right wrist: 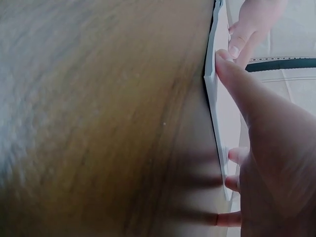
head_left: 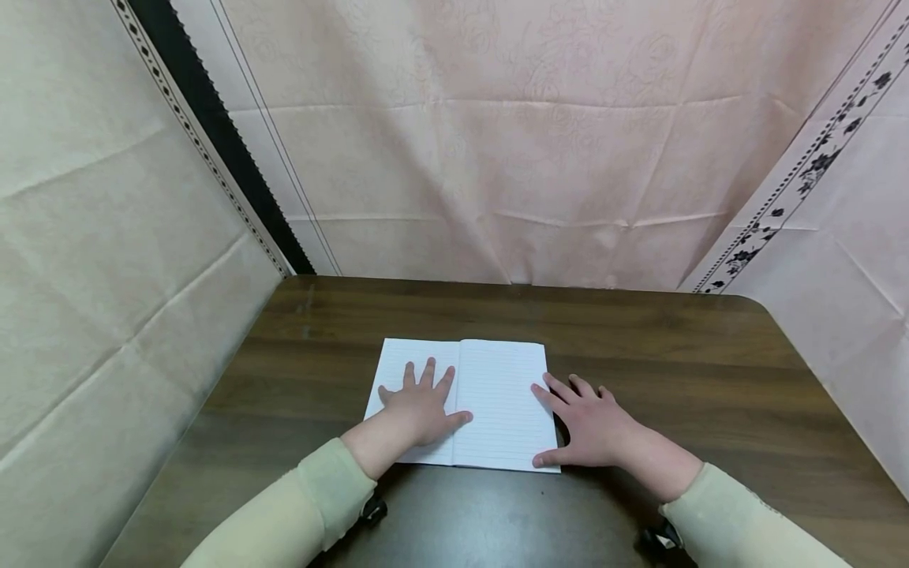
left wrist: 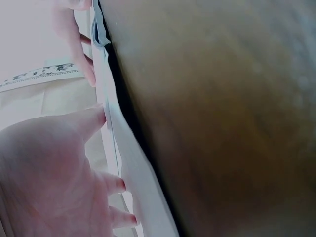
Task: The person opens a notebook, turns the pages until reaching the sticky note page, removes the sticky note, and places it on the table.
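Observation:
An open notebook [head_left: 500,402] with ruled pages lies on the wooden table. My left hand [head_left: 419,410] rests on its left page with fingers spread, the thumb reaching across the fold onto the right page. At the notebook's right edge is my right hand [head_left: 592,430], fingers spread. Its thumb [right wrist: 237,81] touches the page near the lower right corner, and its fingertips touch the right side, one reaching the table beyond the edge. In the left wrist view the notebook [left wrist: 133,163] shows edge-on, with the left palm [left wrist: 49,177] beside it.
The brown wooden table [head_left: 639,339] extends around the notebook on all sides. Pale cloth [head_left: 497,181] hangs behind the table, with more cloth at left and right. A dark strip [head_left: 227,134] shows between cloths at the left. Dark wrist devices [head_left: 372,509] sit under both sleeves.

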Demonstrator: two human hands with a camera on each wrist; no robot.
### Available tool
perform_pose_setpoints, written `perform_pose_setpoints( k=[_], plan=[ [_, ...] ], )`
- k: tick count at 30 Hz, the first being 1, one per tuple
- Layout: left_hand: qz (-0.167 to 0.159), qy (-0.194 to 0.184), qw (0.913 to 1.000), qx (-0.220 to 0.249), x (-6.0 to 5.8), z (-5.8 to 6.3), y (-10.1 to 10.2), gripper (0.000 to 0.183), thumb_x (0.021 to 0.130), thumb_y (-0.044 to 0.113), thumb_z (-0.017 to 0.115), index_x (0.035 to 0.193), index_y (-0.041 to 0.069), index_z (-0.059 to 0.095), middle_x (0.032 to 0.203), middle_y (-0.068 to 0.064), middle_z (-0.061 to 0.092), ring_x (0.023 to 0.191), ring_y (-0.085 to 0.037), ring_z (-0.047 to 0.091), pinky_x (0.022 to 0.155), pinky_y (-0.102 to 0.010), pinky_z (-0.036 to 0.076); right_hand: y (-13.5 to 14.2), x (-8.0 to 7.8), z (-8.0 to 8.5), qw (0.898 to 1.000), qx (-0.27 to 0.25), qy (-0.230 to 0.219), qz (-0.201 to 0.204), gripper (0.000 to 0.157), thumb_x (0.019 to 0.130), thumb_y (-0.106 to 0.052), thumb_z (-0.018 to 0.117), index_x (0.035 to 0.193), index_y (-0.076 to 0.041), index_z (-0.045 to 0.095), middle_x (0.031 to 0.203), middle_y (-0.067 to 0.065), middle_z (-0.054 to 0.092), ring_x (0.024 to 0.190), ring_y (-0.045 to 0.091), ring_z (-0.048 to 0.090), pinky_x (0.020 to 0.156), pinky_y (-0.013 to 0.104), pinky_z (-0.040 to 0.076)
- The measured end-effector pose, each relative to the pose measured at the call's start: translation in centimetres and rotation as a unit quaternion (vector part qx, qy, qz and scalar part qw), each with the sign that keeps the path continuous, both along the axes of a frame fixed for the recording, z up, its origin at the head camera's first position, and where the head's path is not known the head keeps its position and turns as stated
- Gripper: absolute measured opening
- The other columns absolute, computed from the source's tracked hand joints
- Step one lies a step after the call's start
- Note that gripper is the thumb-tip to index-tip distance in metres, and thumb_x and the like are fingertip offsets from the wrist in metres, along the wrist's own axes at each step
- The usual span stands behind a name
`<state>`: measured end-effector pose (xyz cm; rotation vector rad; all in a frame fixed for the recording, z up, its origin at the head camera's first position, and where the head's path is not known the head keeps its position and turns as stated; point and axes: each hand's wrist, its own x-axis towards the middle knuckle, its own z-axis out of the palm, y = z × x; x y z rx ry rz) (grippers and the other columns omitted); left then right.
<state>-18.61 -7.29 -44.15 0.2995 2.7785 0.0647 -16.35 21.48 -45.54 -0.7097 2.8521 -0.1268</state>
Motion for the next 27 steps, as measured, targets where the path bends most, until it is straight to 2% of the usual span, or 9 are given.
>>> perform_pose_setpoints(
  k=[9, 22, 27],
  plan=[
    [-0.002, -0.001, 1.0, 0.001, -0.04, -0.05, -0.01, 0.088, 0.09, 0.075, 0.044, 0.159, 0.026, 0.023, 0.165, -0.011, 0.014, 0.148, -0.046, 0.012, 0.099, -0.079, 0.024, 0.11, -0.25, -0.55, 1.0, -0.012, 0.009, -0.008, 0.124, 0.065, -0.093, 0.054, 0.158, -0.014, 0.027, 0.162, 0.006, 0.028, 0.14, 0.045, 0.031, 0.098, 0.073, 0.033],
    [-0.004, -0.002, 1.0, -0.002, -0.1, -0.14, 0.06, 0.088, 0.09, 0.074, 0.045, 0.159, 0.025, 0.023, 0.165, -0.012, 0.014, 0.148, -0.046, 0.013, 0.099, -0.079, 0.025, -0.24, 0.03, -0.51, 0.999, -0.011, 0.019, -0.03, 0.126, 0.066, -0.093, 0.052, 0.157, -0.01, 0.027, 0.161, 0.005, 0.029, 0.14, 0.042, 0.033, 0.099, 0.073, 0.031],
    [-0.004, -0.003, 1.0, -0.001, -0.14, -0.23, -0.03, 0.088, 0.09, 0.075, 0.044, 0.159, 0.026, 0.023, 0.165, -0.012, 0.014, 0.148, -0.046, 0.013, 0.099, -0.079, 0.024, -0.49, 0.15, -0.44, 0.999, -0.022, 0.016, -0.03, 0.123, 0.066, -0.091, 0.055, 0.155, -0.008, 0.032, 0.161, 0.009, 0.03, 0.14, 0.045, 0.031, 0.099, 0.074, 0.03]
  ],
)
